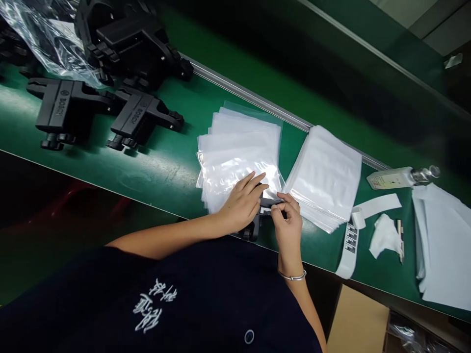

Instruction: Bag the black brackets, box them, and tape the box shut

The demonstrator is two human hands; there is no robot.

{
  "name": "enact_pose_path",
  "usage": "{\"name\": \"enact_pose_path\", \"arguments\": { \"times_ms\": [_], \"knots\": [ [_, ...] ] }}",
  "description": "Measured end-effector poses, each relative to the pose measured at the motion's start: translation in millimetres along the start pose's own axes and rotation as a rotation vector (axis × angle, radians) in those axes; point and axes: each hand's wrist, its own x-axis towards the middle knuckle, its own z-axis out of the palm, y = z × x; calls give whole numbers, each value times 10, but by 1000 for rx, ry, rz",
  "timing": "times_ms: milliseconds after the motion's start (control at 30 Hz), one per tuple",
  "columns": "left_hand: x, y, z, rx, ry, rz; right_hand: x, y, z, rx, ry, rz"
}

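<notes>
A black clamp-like bracket (250, 230) lies at the table's front edge, partly hidden beneath my hands. My left hand (239, 205) holds it from the left, thumb against its side and fingers stretched across the top. A small white label with dark print (265, 211) shows on the bracket's narrow face. My right hand (289, 218) pinches at the label's right end, thumb and index finger together; I cannot tell whether the label is fully stuck down. Right behind both hands is a fanned stack of clear plastic bags (239, 147).
More black BOSCH brackets (134, 115) stand at the left, beside clear plastic wrap (47, 44). To the right are another bag stack (326, 171), a label strip (351, 240), a bottle (390, 178), a crumpled white cloth (384, 236), a pen (401, 240) and white sheets (443, 250). Below is a cardboard box (356, 321).
</notes>
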Motion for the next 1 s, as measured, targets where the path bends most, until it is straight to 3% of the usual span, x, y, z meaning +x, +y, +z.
{"name": "enact_pose_path", "arguments": {
  "times_ms": [500,600,700,833,1000],
  "knots": [
    [8,-19,19,-13,11,9,25,8,-6,-54,-14,-41],
    [-5,-34,-1,-14,57,27,22,-8,-4,-83,-17,-53],
    [-57,-80,-65,-5,103,166,13,-30,19,-110,-18,-72],
    [-122,-163,-187,124,-40,446,-3,-43,-20,-132,-41,-85],
    [-10,-159,-371,295,-156,606,52,87,-398,-77,-38,-130]
  ]
}}
